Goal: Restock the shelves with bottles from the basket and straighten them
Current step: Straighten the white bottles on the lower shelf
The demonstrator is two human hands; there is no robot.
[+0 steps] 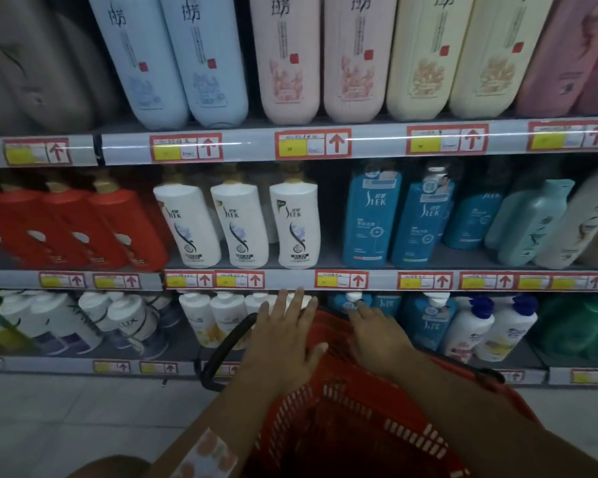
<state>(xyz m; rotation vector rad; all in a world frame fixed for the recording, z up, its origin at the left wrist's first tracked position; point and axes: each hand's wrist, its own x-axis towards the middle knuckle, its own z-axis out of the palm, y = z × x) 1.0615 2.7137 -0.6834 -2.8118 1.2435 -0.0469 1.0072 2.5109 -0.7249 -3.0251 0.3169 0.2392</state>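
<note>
A red plastic basket [353, 419] with black handles hangs below me in front of the shelves; I see no bottle inside it. My left hand [283, 336] is stretched out over the basket's far rim, fingers straight and spread, holding nothing. My right hand [377, 336] reaches toward the bottom shelf, its fingertips at the cap of a blue bottle [351, 301]. Three white SLEK bottles [239, 222] stand in a row on the middle shelf, with blue SLEK bottles [370, 219] to their right.
Red bottles [83, 229] fill the middle shelf's left, teal and cream ones its right. Large pale blue, pink and yellow bottles [290, 56] line the top shelf. The bottom shelf holds white, blue and green bottles. A gap [332, 219] separates white and blue SLEK bottles. Pale floor tiles lie below.
</note>
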